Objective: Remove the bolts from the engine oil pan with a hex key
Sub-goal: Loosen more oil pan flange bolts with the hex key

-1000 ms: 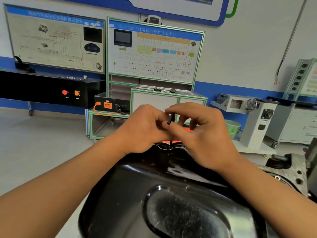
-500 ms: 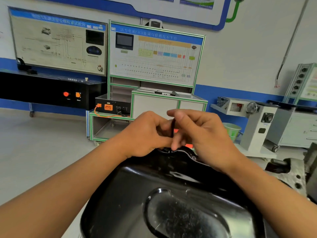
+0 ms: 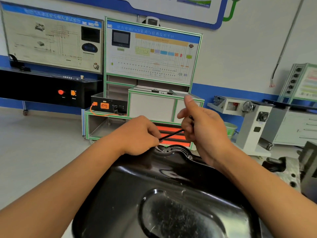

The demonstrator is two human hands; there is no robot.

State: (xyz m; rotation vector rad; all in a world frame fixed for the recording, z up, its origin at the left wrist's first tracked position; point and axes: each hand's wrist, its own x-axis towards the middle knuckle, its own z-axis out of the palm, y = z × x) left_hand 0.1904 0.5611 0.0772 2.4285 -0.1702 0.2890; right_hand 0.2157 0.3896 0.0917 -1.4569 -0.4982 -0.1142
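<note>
Carrier: grey engine block (image 3: 290,174), showed at right | on it: black oil pan (image 3: 137,182) lay dished face up | far rim held one bolt (image 3: 189,157) | below: pale floor (image 3: 37,152).

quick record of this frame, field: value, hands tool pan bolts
hex key: black, slanted between both hands
oil pan: glossy black, foreground
left hand: pinches the key's lower end at the pan's far rim
right hand: grips the upper end, index finger raised
bolt: one visible in the far rim, below the right hand
key tip: hidden by fingers, seating unknown
</note>
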